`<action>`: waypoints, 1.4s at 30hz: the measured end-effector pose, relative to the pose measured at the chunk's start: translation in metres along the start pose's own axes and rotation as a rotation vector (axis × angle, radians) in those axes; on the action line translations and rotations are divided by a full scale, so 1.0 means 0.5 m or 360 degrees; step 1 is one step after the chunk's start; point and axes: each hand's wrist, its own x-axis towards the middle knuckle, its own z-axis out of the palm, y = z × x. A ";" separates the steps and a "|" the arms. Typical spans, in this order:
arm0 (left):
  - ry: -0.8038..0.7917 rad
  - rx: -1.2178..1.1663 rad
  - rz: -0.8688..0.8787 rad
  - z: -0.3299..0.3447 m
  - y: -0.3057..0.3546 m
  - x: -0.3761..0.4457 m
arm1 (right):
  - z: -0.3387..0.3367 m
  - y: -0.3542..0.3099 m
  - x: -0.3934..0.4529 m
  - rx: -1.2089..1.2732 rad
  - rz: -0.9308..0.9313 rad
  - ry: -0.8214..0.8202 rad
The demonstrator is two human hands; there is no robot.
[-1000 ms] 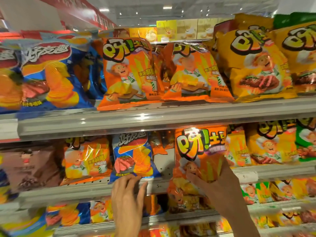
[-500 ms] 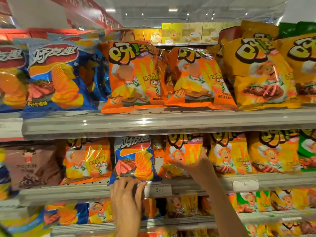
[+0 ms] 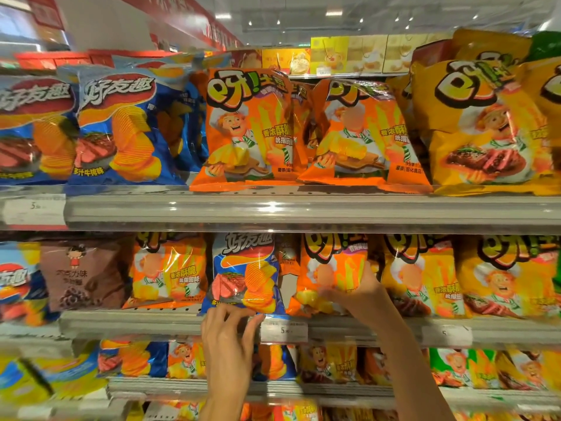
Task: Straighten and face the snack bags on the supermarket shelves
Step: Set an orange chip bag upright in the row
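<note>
A small blue chip bag point(image 3: 246, 275) stands upright on the middle shelf point(image 3: 151, 325), among orange bags. My left hand point(image 3: 227, 338) pinches its bottom edge from below, fingers curled. To its right an orange chef-print bag point(image 3: 328, 268) stands on the same shelf, facing front. My right hand point(image 3: 361, 294) grips that bag's lower right part, thumb across its front. More orange and yellow bags point(image 3: 422, 275) stand to the right.
The top shelf point(image 3: 303, 209) carries big blue bags point(image 3: 121, 132), two orange bags point(image 3: 249, 129) and yellow bags point(image 3: 482, 129). A brown bag point(image 3: 82, 275) sits at the middle shelf's left. A price tag point(image 3: 283, 329) hangs beside my left hand. Lower shelves hold several more bags.
My right hand has carried the orange bag up from in front of the shelf edge and set it upright on the middle shelf. My left hand has stayed at the blue bag's bottom.
</note>
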 end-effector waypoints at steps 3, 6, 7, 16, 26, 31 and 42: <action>-0.0002 0.0040 -0.0028 0.002 0.002 -0.002 | -0.002 0.001 -0.005 -0.0018 0.0011 -0.0016; 0.0005 0.0055 -0.0024 -0.004 0.003 -0.004 | -0.003 -0.012 -0.028 -0.0048 -0.0077 0.0051; 0.0009 0.0043 -0.0026 -0.008 0.001 -0.005 | -0.002 -0.013 -0.035 -0.0069 -0.0155 0.0103; 0.0231 -0.0255 -0.0146 -0.062 -0.040 0.007 | 0.043 -0.036 -0.115 -0.0398 -0.0133 0.0703; 0.0446 -0.0320 -0.0317 -0.182 -0.189 0.142 | 0.244 -0.153 -0.144 -0.0264 -0.0377 0.1037; 0.0036 -0.0420 -0.0509 -0.211 -0.257 0.199 | 0.337 -0.168 -0.126 -0.0145 -0.0286 0.0822; -0.0479 -0.0661 -0.0681 -0.210 -0.292 0.256 | 0.330 -0.192 -0.066 -0.0059 0.0146 0.0368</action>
